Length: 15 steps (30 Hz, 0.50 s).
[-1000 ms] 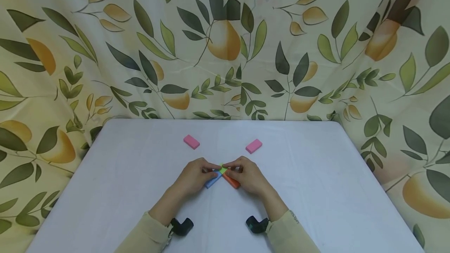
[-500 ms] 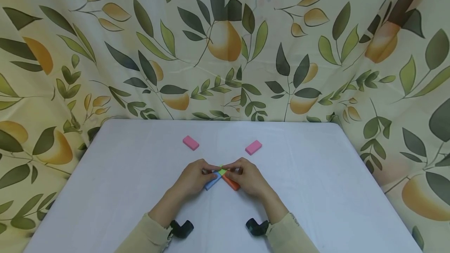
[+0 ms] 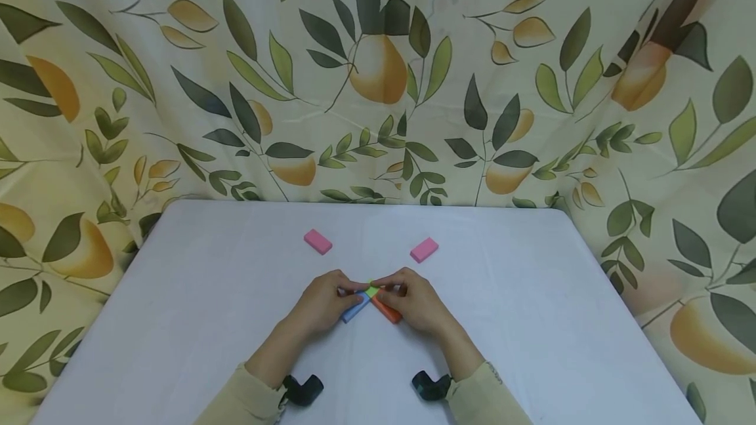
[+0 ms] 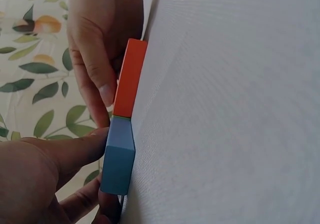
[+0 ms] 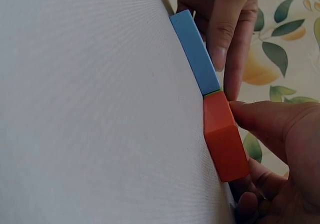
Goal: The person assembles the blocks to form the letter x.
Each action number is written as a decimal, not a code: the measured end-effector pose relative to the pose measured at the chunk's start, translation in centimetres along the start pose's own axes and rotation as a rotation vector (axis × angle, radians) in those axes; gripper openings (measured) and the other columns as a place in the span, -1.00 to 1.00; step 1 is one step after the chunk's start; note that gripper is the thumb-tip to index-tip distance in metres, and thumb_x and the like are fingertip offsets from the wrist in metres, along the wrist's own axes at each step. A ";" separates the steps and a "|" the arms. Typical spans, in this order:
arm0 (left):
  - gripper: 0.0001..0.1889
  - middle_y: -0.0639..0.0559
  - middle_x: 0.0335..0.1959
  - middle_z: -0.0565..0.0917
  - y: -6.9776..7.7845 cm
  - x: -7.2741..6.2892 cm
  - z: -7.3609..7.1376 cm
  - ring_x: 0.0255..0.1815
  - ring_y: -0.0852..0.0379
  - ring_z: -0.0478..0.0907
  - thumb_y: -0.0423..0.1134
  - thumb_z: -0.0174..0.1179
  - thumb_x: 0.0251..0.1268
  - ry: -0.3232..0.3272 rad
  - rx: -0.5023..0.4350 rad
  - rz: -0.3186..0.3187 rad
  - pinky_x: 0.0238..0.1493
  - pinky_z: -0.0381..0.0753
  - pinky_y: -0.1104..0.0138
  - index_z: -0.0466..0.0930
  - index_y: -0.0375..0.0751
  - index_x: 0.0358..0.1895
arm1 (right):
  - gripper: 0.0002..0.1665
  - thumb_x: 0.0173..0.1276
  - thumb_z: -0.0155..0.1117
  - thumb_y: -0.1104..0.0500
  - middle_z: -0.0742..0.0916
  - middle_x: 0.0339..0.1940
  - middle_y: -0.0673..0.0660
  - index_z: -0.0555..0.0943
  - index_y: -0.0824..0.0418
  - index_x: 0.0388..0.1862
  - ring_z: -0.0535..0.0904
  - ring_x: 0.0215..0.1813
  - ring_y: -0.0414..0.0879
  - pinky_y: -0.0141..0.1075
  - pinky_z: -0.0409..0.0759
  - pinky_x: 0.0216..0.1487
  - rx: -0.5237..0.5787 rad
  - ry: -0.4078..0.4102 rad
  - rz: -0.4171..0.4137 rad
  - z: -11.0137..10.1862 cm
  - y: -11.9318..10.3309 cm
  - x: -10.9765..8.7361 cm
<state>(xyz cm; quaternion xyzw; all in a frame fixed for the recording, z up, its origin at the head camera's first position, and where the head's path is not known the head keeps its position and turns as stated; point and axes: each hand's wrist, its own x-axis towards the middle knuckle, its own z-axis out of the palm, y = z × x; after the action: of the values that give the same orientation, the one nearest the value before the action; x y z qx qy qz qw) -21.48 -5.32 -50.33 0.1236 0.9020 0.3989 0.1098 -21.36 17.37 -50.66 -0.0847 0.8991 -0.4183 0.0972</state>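
A blue block and an orange-red block lie on the white table as two slanting arms of a V, their inner ends meeting at a small green block. My left hand grips the blue block, thumb on its upper face and other fingers along its far side. On the orange-red block, my right hand has the mirrored hold. Both index fingertips come together at the green block's far corner. Only a thin green line shows between the two longer blocks in each wrist view.
Two pink blocks lie farther back, one at left and one at right. The white-covered table ends at a patterned curtain behind. Black wrist devices sit below both hands.
The head view has shifted slightly, so everything sits a little lower in it. Both hands keep their hold on the blocks, which stay joined at the green one.
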 end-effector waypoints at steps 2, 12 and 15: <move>-0.74 0.21 -0.24 0.62 -0.1 0.0 0.0 -0.27 0.20 0.48 -0.11 0.37 0.39 0.002 -0.002 0.013 -0.30 0.43 0.33 0.79 0.24 0.10 | -0.72 0.41 0.43 0.09 0.66 -0.17 -0.13 0.79 -0.32 -0.01 0.49 -0.20 -0.11 -0.27 0.46 -0.24 -0.002 0.003 0.000 0.0 0.0 0.0; -0.73 0.24 -0.23 0.63 -0.2 0.0 -0.2 -0.26 0.22 0.48 -0.09 0.37 0.38 -0.001 0.003 0.015 -0.27 0.44 0.33 0.79 0.25 0.10 | -0.71 0.40 0.43 0.06 0.67 -0.17 -0.10 0.78 -0.30 0.03 0.50 -0.21 -0.11 -0.28 0.47 -0.25 0.017 -0.011 0.012 0.0 -0.2 0.1; -0.73 0.24 -0.22 0.63 -0.3 0.1 -0.2 -0.25 0.21 0.49 -0.09 0.37 0.38 -0.005 -0.002 0.004 -0.27 0.44 0.32 0.79 0.25 0.10 | -0.69 0.40 0.43 0.04 0.69 -0.14 -0.11 0.76 -0.29 0.07 0.51 -0.20 -0.12 -0.29 0.48 -0.23 0.014 -0.013 0.002 0.1 -0.1 0.2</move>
<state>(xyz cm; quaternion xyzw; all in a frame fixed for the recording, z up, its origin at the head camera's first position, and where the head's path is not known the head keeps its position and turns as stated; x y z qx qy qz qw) -21.64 -5.63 -50.38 0.1260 0.9011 0.3997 0.1114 -21.51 17.19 -50.62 -0.0859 0.8956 -0.4239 0.1043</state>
